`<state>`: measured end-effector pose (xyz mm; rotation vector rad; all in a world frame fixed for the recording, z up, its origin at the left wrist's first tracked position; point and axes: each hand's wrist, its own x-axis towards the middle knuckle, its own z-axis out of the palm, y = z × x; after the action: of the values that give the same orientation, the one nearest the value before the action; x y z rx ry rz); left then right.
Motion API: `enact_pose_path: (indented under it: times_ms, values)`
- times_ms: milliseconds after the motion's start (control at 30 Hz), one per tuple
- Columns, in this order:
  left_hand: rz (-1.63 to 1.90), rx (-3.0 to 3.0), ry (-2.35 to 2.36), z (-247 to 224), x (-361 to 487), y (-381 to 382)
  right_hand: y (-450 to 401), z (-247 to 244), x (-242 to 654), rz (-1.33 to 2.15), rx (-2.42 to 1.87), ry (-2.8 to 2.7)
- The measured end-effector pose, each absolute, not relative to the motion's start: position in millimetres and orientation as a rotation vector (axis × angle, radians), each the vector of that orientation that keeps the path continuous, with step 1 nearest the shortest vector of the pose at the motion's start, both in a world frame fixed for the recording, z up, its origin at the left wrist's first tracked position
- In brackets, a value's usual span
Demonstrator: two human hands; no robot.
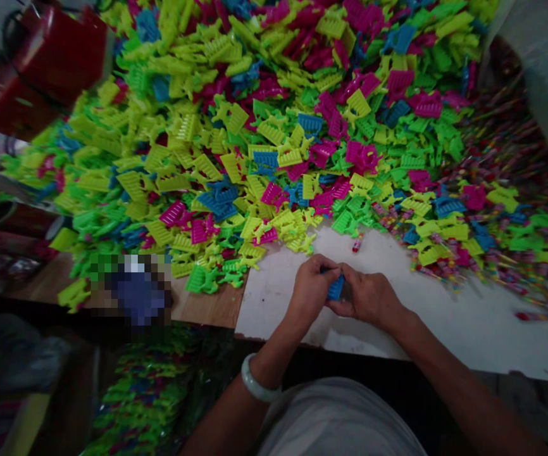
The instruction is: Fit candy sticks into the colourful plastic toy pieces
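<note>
left hand (311, 286) + right hand (367, 294) pinching a blue piece (335, 289), one slip could lose it in the 11 o'clock pile (255, 171)

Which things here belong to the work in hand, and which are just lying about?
Likely belonging: blue piece, held by left hand and right hand; heap of coloured plastic pieces; slim items piled at right.

Likely just lying about: red device; pixelated object.

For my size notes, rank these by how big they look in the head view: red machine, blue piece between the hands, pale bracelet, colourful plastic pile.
1. Colourful plastic pile
2. Red machine
3. Pale bracelet
4. Blue piece, though only part of it shows
</note>
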<state>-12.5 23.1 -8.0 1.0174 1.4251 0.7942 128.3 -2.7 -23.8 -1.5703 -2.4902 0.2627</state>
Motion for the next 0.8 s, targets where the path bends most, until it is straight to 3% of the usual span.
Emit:
enact_pose_path:
  times_ms: [367, 800]
  values:
    - [0.737, 1.174, 1.453, -2, -10, 26, -4, -31, 133, 0.230, -1.418, -2.364]
    - [0.711, 1.350, 1.416, 2, -16, 29, -4, -19, 133, 0.232, -1.571, -2.372]
